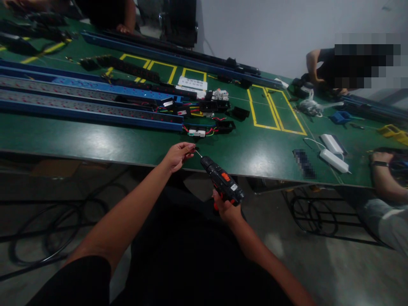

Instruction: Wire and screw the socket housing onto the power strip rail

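My right hand grips a black and orange cordless screwdriver by its handle, with the bit pointing up and left toward the table's near edge. My left hand pinches a small dark part right at the bit tip; the part is too small to name. Both hands hover at the front edge of the green table. Just beyond them lies a small white wired module at the end of a long blue rail.
More blue rails and black parts cover the left of the table. White adapters lie at the right. Other people work at the far right, near right and back. Cables lie on the floor.
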Demonstrator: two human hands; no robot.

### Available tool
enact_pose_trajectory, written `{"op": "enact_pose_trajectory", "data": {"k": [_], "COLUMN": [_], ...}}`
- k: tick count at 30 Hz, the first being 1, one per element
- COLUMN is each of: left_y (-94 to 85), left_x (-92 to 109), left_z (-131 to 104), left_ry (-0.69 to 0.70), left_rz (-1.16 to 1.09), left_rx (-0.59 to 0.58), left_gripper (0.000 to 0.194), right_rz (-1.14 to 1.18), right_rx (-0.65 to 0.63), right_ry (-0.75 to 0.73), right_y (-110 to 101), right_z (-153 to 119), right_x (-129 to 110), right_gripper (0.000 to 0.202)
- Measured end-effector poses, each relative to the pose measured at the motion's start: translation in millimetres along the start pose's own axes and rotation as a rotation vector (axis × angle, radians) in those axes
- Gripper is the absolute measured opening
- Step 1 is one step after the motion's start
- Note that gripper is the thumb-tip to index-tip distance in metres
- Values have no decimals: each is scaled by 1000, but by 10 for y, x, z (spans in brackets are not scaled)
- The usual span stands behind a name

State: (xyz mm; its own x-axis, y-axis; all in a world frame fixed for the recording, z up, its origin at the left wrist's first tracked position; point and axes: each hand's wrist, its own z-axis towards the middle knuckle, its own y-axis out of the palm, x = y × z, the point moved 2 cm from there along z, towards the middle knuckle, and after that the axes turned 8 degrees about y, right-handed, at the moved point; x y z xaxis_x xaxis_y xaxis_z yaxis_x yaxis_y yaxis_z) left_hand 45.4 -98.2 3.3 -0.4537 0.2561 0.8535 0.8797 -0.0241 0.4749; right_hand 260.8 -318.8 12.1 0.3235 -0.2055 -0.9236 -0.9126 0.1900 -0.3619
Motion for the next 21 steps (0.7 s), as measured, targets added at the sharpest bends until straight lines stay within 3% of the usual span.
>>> {"op": "enact_pose_trajectory", "data": {"k": [12, 21], "left_y": [-30, -67], "left_x": [-20, -2], "left_z": [12, -22], "left_ry": [16, -64], "left_rz": [-54, -168], "left_rx": [34, 25], "left_gripper": [23, 20], "right_rz": [-49, -35], "right_rx": [-29, -29], "right_ry": [-39, -65], "right_y": [7, 58], "right_z": [-23, -37], "right_x": [73, -6], "right_gripper": [42, 40]}}
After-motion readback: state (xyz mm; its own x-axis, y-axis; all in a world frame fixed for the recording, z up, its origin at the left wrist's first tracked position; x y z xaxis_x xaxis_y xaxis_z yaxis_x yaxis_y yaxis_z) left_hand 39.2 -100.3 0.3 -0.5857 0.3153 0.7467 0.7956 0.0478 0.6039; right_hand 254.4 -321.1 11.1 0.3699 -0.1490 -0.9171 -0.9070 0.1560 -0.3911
